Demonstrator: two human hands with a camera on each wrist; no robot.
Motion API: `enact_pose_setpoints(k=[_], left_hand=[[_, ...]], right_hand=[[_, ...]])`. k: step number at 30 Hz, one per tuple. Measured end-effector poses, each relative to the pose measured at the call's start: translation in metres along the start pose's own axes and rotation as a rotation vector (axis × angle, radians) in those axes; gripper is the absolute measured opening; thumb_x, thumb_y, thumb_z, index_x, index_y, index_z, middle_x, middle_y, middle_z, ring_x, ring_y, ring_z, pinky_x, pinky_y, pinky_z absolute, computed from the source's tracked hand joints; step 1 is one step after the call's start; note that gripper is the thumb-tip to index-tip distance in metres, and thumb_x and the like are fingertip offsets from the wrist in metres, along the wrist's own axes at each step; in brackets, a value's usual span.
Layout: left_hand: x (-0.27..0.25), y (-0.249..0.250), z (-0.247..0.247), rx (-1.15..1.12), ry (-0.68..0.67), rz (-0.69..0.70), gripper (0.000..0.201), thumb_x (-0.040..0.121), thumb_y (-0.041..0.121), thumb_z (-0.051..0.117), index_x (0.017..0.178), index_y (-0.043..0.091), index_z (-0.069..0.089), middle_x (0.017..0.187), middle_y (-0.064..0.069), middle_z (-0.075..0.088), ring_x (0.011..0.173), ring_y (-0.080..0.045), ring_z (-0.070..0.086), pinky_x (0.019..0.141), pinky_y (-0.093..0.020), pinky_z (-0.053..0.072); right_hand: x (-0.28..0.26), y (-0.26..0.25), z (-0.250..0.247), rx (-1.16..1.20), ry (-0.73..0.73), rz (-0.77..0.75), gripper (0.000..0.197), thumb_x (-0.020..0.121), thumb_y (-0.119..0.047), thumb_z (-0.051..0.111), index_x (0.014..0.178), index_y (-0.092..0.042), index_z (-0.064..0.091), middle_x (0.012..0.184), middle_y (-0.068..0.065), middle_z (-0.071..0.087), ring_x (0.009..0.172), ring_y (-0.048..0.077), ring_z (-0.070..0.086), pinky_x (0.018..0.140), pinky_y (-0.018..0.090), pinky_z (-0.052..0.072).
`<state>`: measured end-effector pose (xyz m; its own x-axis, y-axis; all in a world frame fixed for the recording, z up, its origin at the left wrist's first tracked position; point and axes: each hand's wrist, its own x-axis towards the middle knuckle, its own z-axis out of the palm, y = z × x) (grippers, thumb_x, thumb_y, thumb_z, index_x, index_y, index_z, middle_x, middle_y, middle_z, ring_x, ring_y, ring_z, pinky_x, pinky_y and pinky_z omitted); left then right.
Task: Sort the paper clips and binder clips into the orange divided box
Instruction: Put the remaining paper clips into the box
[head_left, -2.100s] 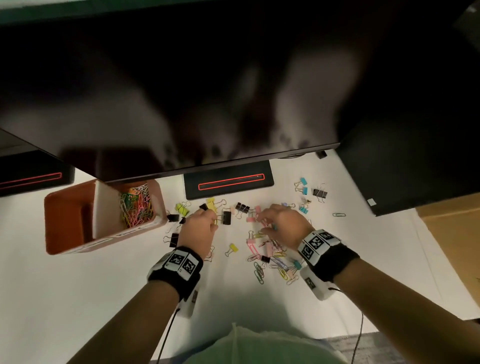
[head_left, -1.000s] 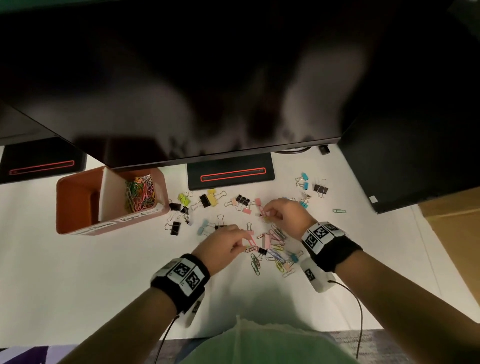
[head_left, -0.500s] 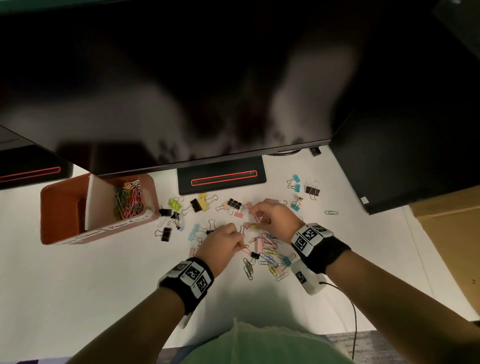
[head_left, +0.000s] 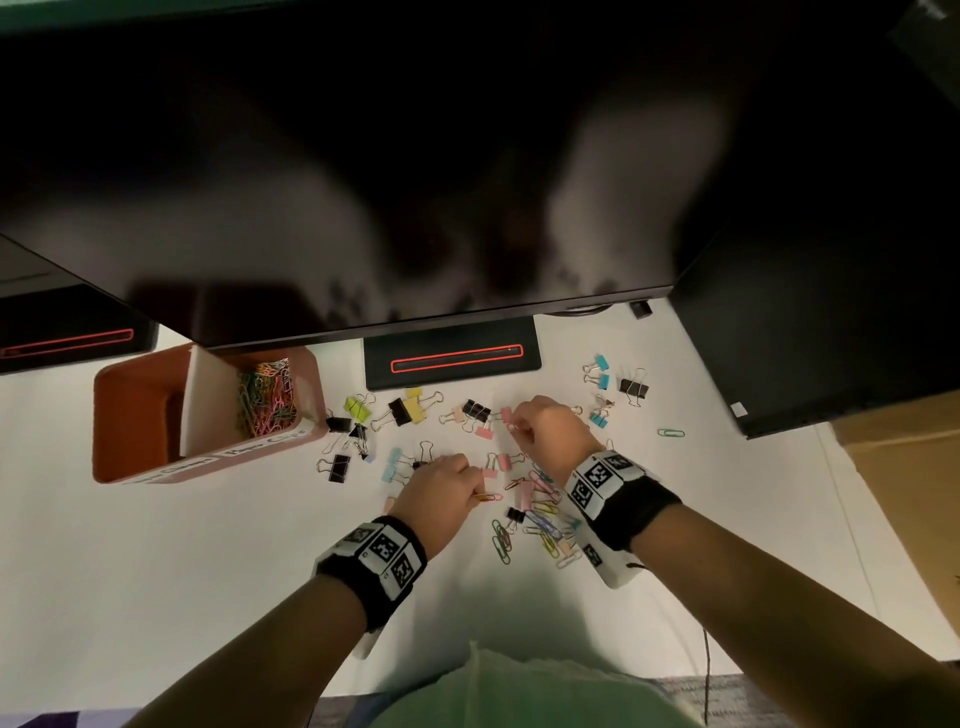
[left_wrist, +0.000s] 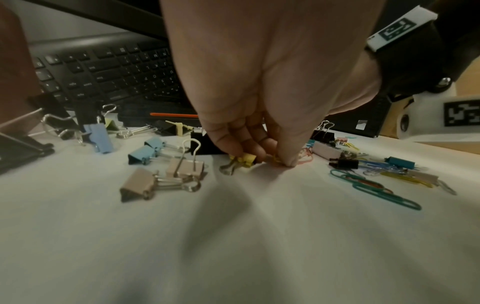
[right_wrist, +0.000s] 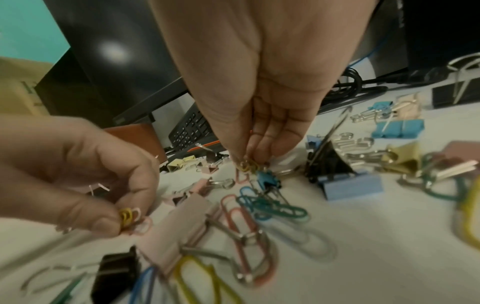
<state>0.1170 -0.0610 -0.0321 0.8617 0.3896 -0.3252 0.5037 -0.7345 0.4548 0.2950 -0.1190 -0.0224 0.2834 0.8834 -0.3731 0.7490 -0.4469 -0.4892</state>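
- Head view: orange divided box (head_left: 137, 410) at far left on white desk (head_left: 156, 545); right-hand compartment part-filled with coloured paper clips (head_left: 266, 397), left compartment apparently bare. Mixed scatter of binder clips (head_left: 400, 413) and loose paper clips (head_left: 540, 525) between box and forearms, well apart from box opening. Left hand (head_left: 441, 491) curled low over scatter, with a yellow-orange clip (head_left: 487, 497) at its fingertips. Right hand (head_left: 545, 431) curled too, just beyond the pile.
- Left wrist view: thumb and fingers closed down onto desk, pinching small yellow and pink paper clips; yellow binder clip (left_wrist: 242, 161) touching the fingertips. Likely risk: binder clip dragged along or swept into the paper-clip side.
- Right wrist view: right hand's fingertips (right_wrist: 259, 152) pinched round a bunch of small clips, gold and green, hanging above the pile. Left hand visible there as well, gripping yellow and pink clips between thumb and forefinger. Probable trouble: loops hooked into neighbours, so a lift pulls a tangled chain; thin wire slipping from a light pinch on the way to the box.
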Motion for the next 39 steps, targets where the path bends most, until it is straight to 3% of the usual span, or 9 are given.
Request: enact_pose_setpoints(k=[6,14,20,25,27,31,35,37,39], left_hand=[[0.001,-0.001,0.001,0.059,-0.021,0.048,0.012,0.090,0.017,0.052,0.094,0.011,0.063,0.094,-0.007,0.060,0.090,-0.025,0.056,0.080,-0.036,0.048],[-0.005,-0.004,-0.006,-0.105,-0.001,0.123,0.009,0.090,0.013,0.052,0.090,0.010,0.061,0.092,-0.005,0.059,0.086,-0.019,0.053,0.080,-0.029,0.044],[-0.023,-0.003,-0.006,-0.179,-0.068,0.231,0.010,0.089,0.017,0.054,0.094,0.017,0.062,0.089,0.002,0.060,0.081,-0.007,0.045,0.074,-0.023,0.040],[-0.033,0.005,0.009,-0.132,-0.168,0.294,0.025,0.090,0.018,0.053,0.113,0.018,0.061,0.094,-0.005,0.062,0.091,-0.019,0.052,0.080,-0.025,0.037],[-0.033,0.008,0.013,-0.093,-0.164,0.307,0.027,0.089,0.017,0.054,0.115,0.016,0.061,0.095,-0.008,0.063,0.092,-0.025,0.055,0.082,-0.030,0.042],[-0.028,0.010,0.016,-0.114,-0.116,0.236,0.022,0.091,0.021,0.054,0.109,0.014,0.064,0.094,-0.008,0.060,0.091,-0.024,0.055,0.081,-0.034,0.047],[-0.024,0.007,0.016,-0.173,-0.013,0.148,0.016,0.089,0.019,0.057,0.098,0.010,0.067,0.093,-0.006,0.057,0.087,-0.019,0.053,0.080,-0.030,0.047],[-0.024,0.003,0.015,-0.176,0.015,0.094,0.015,0.089,0.020,0.057,0.096,0.009,0.066,0.097,-0.004,0.052,0.084,-0.012,0.049,0.080,-0.022,0.043],[-0.024,-0.002,0.012,-0.184,0.040,0.079,0.011,0.087,0.018,0.060,0.089,0.009,0.065,0.096,-0.002,0.050,0.082,-0.011,0.048,0.078,-0.021,0.044]], right_hand=[[0.000,0.001,0.003,-0.071,-0.074,0.016,0.025,0.091,-0.010,0.053,0.115,-0.006,0.059,0.118,0.011,0.049,0.098,0.026,0.060,0.086,0.027,0.046],[0.009,0.000,-0.005,-0.159,-0.194,-0.015,0.020,0.091,-0.013,0.054,0.107,-0.007,0.065,0.119,0.010,0.044,0.102,0.027,0.054,0.095,0.033,0.047],[0.008,0.000,-0.012,-0.298,-0.185,-0.114,0.023,0.092,-0.021,0.051,0.106,-0.008,0.065,0.116,0.010,0.047,0.104,0.027,0.052,0.088,0.036,0.049],[0.005,0.001,-0.017,-0.367,-0.160,-0.281,0.020,0.090,-0.022,0.053,0.101,-0.014,0.067,0.111,0.004,0.059,0.106,0.024,0.051,0.088,0.033,0.042],[0.003,0.003,-0.016,-0.355,-0.153,-0.307,0.019,0.089,-0.020,0.052,0.101,-0.015,0.067,0.105,0.001,0.064,0.104,0.021,0.053,0.087,0.030,0.040],[-0.001,0.007,-0.016,-0.274,-0.126,-0.295,0.018,0.091,-0.019,0.049,0.097,-0.017,0.066,0.095,0.001,0.069,0.096,0.022,0.058,0.084,0.030,0.042],[-0.008,0.017,-0.024,-0.151,-0.074,-0.242,0.016,0.090,-0.021,0.055,0.100,-0.021,0.067,0.098,-0.001,0.070,0.096,0.018,0.057,0.083,0.028,0.044],[-0.015,0.017,-0.026,-0.086,-0.125,-0.252,0.016,0.089,-0.021,0.058,0.101,-0.021,0.069,0.099,-0.001,0.070,0.093,0.015,0.057,0.084,0.030,0.049],[-0.023,0.013,-0.024,-0.036,-0.242,-0.290,0.017,0.088,-0.021,0.061,0.102,-0.021,0.070,0.100,-0.001,0.070,0.089,0.014,0.059,0.084,0.031,0.051]])
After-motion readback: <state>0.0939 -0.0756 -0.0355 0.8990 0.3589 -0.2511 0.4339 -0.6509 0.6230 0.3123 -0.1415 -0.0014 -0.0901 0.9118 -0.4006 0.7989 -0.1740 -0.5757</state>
